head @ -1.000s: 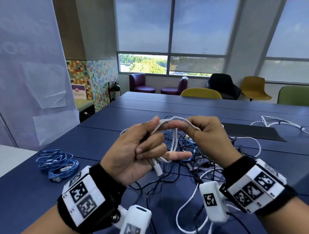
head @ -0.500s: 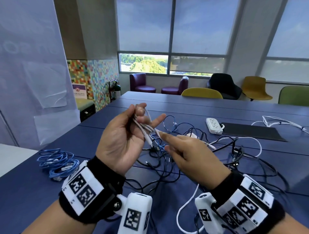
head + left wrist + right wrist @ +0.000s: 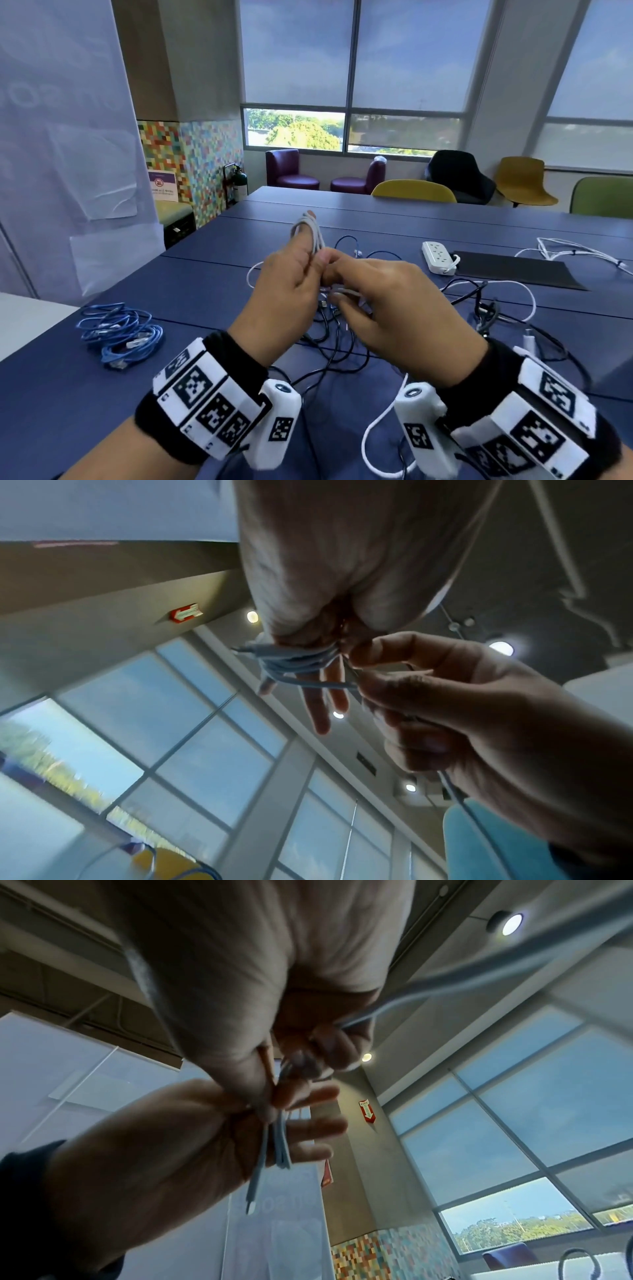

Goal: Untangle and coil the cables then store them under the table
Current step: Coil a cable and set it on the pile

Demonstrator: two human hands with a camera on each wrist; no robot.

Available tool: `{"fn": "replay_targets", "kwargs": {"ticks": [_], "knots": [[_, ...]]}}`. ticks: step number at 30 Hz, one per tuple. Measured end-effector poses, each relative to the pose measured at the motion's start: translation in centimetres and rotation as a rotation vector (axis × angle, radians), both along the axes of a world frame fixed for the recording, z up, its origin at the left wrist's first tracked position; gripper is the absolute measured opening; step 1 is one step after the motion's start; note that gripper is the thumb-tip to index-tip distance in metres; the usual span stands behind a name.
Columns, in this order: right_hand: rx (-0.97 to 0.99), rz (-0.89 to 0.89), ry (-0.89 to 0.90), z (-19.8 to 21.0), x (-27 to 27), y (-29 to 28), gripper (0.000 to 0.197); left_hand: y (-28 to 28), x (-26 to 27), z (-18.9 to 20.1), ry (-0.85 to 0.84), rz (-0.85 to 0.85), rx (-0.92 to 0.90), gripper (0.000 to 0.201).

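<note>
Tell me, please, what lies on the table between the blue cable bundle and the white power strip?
In the head view, the tangled cables lie between the blue cable bundle and white power strip.

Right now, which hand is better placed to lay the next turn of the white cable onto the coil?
The right hand. It pinches the free run of the white cable beside the coil, while the left hand serves as the spool, its fingers wrapped by the loops, so it likely can't feed cable.

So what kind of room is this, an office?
Probably an office meeting room or lounge: a long dark blue table with a white power strip, moulded yellow chair and purple armchairs beneath tall shaded windows.
</note>
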State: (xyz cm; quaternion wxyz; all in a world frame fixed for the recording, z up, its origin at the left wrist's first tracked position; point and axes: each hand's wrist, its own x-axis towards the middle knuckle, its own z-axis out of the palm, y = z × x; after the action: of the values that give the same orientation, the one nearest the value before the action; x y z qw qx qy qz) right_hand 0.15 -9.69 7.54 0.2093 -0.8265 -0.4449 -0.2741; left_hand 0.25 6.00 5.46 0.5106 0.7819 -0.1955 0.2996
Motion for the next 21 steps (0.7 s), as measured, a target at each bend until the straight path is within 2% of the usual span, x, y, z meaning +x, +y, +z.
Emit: {"fn": "replay_targets", "kwargs": {"ticks": [1, 3, 8, 12, 13, 15, 17, 19, 21], "knots": [[0.007, -0.003, 0.046, 0.4, -0.1, -0.2, 0.018, 0.1, 0.0, -0.1, -0.023, 0.030, 0.057, 0.044], [0.001, -0.053, 0.141, 0.9, 0.2, -0.8, 0.013, 0.2, 0.1, -0.2, -0.036, 0.035, 0.166, 0.041], [-0.116, -0.220, 0.250, 2.1, 0.5, -2.2, 0.005, 0.6, 0.1, -0.6, 0.086, -0.024, 0.294, 0.035], [-0.229, -0.282, 0.279, 2.6, 0.5, -2.6, 0.004, 0.6, 0.0, -0.9, 0.125, -0.017, 0.418, 0.011], [-0.254, -0.287, 0.284, 2.6, 0.5, -2.7, 0.005, 0.6, 0.0, -0.9, 0.135, -0.007, 0.442, 0.015], [-0.290, -0.294, 0.307, 2.7, 0.6, -2.9, 0.006, 0.7, 0.1, -0.9, 0.164, -0.001, 0.501, 0.037], [-0.306, -0.287, 0.342, 2.7, 0.8, -3.3, 0.008, 0.8, 0.1, -0.9, 0.197, -0.031, 0.537, 0.047], [-0.313, -0.250, 0.381, 2.8, 1.0, -3.5, 0.010, 0.9, 0.0, -0.6, 0.257, -0.111, 0.502, 0.052], [-0.269, -0.178, 0.403, 2.8, 1.3, -3.5, 0.010, 0.9, -0.3, -0.2, 0.387, -0.255, 0.374, 0.054]]}}
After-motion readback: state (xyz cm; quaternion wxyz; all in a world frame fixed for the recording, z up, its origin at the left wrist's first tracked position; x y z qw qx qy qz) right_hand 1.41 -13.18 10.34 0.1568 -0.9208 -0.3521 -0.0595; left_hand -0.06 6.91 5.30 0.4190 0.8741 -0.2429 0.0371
